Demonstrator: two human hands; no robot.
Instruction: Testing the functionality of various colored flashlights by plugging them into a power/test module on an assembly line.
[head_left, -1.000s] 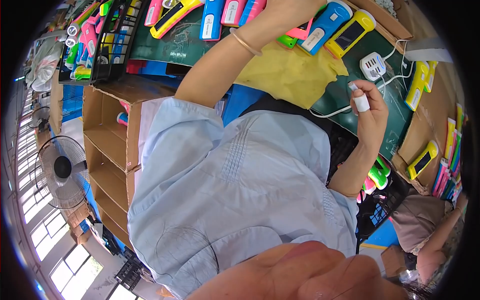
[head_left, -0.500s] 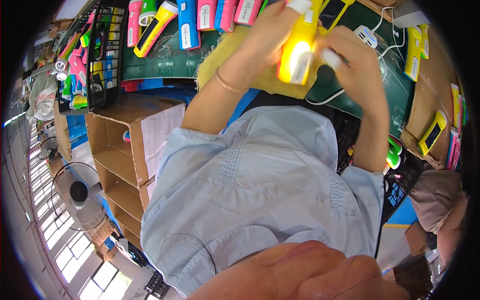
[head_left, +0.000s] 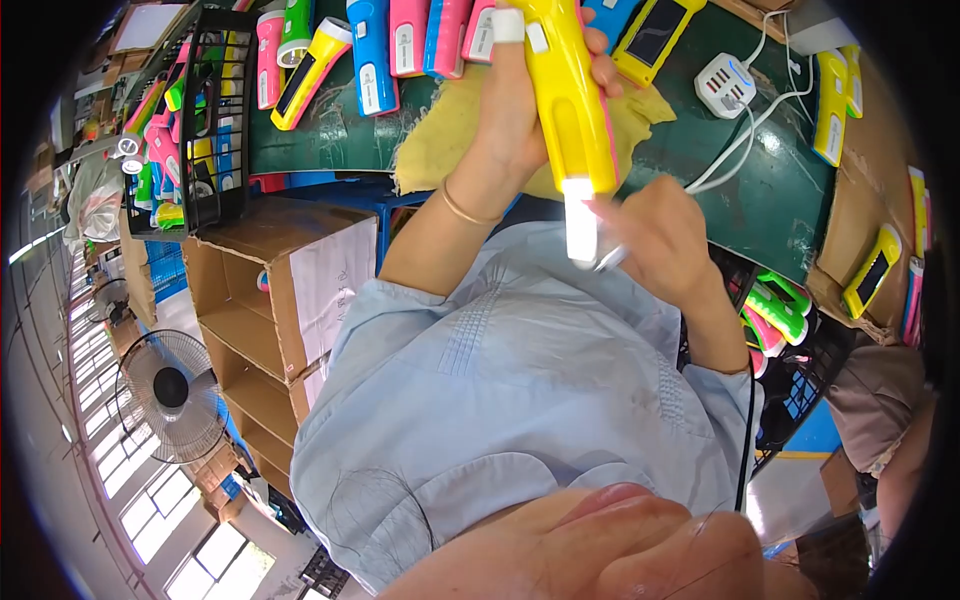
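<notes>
My own chin and light blue shirt (head_left: 520, 400) fill the whole near part of the view, so most of the bench edge is hidden behind me. Just past the shirt, my right hand (head_left: 660, 240) is curled tight around the end of a white cable (head_left: 740, 150). Can't make out the plug itself, my fingers cover it, only a bit of a tip pokes out toward the lit end of the flashlight. My left hand (head_left: 525, 110) is wrapped closed around the body of a yellow flashlight (head_left: 575, 110), thumb side taped in white, with the glowing white end pointing back at me and almost touching the right hand. The far end of it runs off the top edge.

Under both hands there's a yellow cloth (head_left: 450, 140) on the green bench top (head_left: 760, 200). The cable runs away to the right to a white charging hub (head_left: 725, 85). Farther off, a row of pink, blue, green and yellow flashlights (head_left: 390, 50) lies along the far side, tops cut off. Left of that is a black wire basket (head_left: 215, 120) with more of them, and nearer on the left an open cardboard box (head_left: 270, 300) and a floor fan (head_left: 170, 395). On the right there's more yellow ones in cardboard (head_left: 880, 270), and a co-worker's arm (head_left: 900, 470) at the rim, mostly cropped.
</notes>
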